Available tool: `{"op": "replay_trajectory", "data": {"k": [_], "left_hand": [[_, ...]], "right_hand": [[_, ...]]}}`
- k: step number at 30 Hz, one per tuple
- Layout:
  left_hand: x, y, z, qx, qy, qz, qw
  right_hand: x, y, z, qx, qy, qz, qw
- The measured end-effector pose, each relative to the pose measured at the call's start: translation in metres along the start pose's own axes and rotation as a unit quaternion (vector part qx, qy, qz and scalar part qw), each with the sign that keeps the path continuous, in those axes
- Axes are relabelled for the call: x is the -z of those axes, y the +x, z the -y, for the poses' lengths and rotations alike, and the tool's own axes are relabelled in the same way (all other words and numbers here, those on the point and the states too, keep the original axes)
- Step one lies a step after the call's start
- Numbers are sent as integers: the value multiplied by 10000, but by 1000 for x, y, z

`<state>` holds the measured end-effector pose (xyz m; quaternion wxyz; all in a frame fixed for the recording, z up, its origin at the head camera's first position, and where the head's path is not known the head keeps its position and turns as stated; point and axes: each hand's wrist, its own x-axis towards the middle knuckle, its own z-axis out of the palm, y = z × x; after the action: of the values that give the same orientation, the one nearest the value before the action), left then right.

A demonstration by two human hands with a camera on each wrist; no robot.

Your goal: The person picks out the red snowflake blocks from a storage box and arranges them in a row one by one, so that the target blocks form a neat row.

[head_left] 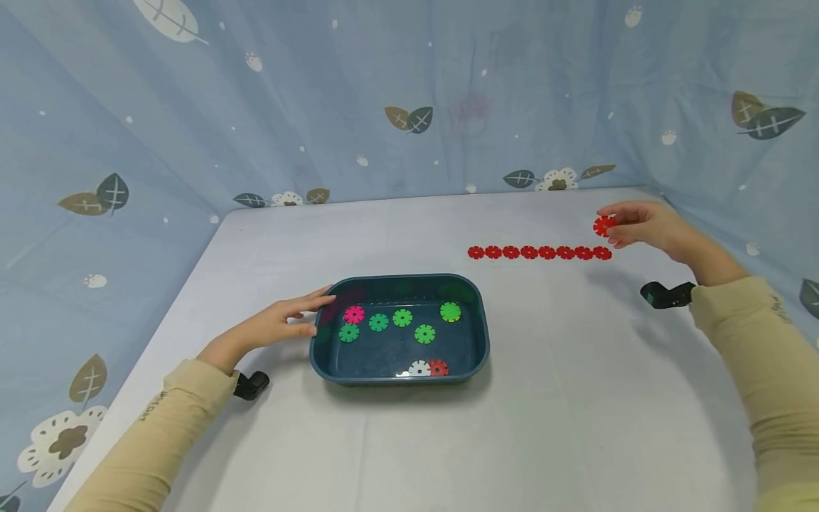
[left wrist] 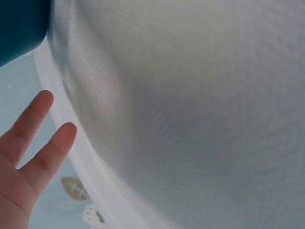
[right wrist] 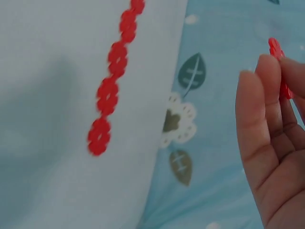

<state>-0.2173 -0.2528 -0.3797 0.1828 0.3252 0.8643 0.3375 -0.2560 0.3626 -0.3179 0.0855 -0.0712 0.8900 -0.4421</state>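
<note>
My right hand (head_left: pixel 646 226) pinches a red notched disc (head_left: pixel 603 226) between thumb and fingers, held above the table near the right end of a row of red discs (head_left: pixel 529 252). In the right wrist view the pinched disc (right wrist: pixel 286 90) shows nearly edge-on. At the left side of a dark blue tub (head_left: pixel 399 380), my left hand (head_left: pixel 275 326) rests with its fingers at the rim and its thumb by the wall. Several green discs (head_left: pixel 425 334), a pink disc (head_left: pixel 355 314), a white disc (head_left: pixel 419 368) and a red disc (head_left: pixel 439 367) lie inside the tub.
A white cloth (head_left: pixel 563 398) covers the table. Behind it and at both sides hangs a blue curtain (head_left: pixel 358 92) printed with leaves and flowers. A black wrist device (head_left: pixel 667 295) sticks out below the right wrist, another (head_left: pixel 252 385) below the left.
</note>
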Motion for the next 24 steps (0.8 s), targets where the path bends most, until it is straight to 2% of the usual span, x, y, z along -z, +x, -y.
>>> {"op": "replay_trajectory", "data": {"k": [8,16,19,21,24], "left_hand": [[0,0,-1,4,31,-2,10000],[0,-1,-1,23,-1,0,10000],[0,-1,-1,27,-33,-5,10000],[0,-1,0,31,-36,0,10000],[0,-1,0,33,-26,5,10000]], "right_hand": [[6,-1,-20,-122,209,-320,9992],[7,10,-52,-495,-143,-555,9971],[10,19,-73,-651,60,-679,9955],[11,25,-88,-904,287,-871,9917],[13,30,-102,-1079,533,-968,9880]]}}
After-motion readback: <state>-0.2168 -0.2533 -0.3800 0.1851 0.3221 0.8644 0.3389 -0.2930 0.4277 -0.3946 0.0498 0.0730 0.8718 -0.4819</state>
